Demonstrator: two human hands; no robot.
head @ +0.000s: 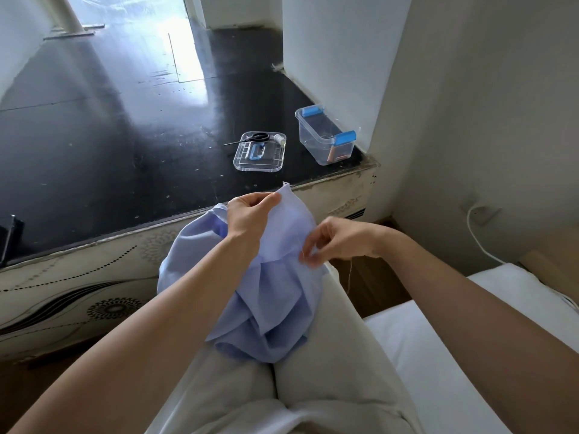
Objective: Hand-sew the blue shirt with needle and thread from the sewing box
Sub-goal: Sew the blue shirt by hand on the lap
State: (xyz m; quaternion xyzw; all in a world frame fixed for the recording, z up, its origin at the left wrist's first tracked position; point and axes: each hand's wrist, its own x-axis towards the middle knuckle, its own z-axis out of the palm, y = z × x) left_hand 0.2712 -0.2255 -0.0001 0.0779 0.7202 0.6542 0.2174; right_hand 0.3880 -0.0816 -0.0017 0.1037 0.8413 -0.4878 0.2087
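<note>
Lap work: left hand (247, 220) pinched the raised edge of the blue shirt (275, 292), right hand (338, 242) pinched it at the seam, thread (350, 274) trailing below, needle too small to see; best pulled through gently, cloth taut, sewing box (326, 136) well apart.

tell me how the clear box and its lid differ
The box stands open; the lid lies flat to its left. The box has blue clips at both ends; the lid has one blue handle in its middle. Scissors and a spool rest on the lid, not the box. Both are clear plastic.
</note>
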